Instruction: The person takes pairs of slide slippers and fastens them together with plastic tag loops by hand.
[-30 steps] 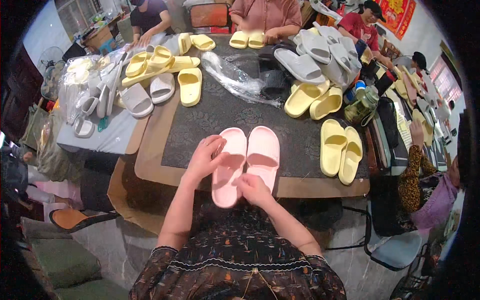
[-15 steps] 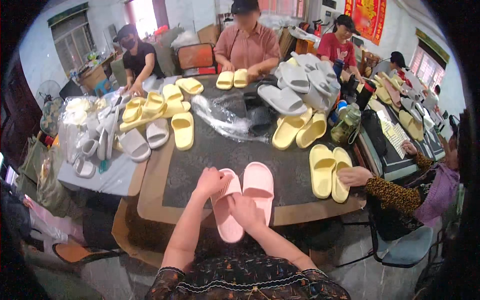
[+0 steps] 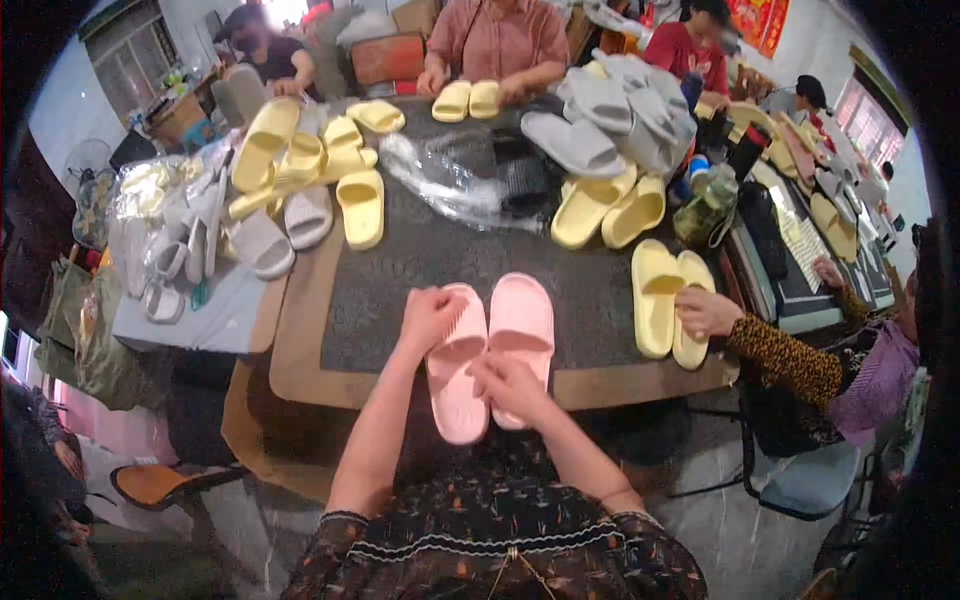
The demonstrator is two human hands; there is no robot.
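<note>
A pair of pink slippers lies side by side at the near table edge, their heel ends reaching past it. My left hand [image 3: 435, 318] is closed on the ribbed strap of the left pink slipper [image 3: 459, 405], at its outer side. Over the inner edge of that slipper, next to the right pink slipper [image 3: 521, 300], is my right hand [image 3: 512, 385]. Its fingers are bent together as in a pinch; anything between them is too small to tell.
At right, a co-worker's hand [image 3: 708, 312] touches a yellow slipper pair [image 3: 655, 315]. Grey slippers [image 3: 640, 105] are heaped far right beside a green bottle [image 3: 706, 208]. Clear plastic bags [image 3: 440, 190] lie mid-table; yellow slippers [image 3: 361, 210] lie at left.
My right hand has drawn back from the left slipper's strap opening toward the right. The view has tilted downward. At far left, another yellow slipper now shows upright near a co-worker's hand.
</note>
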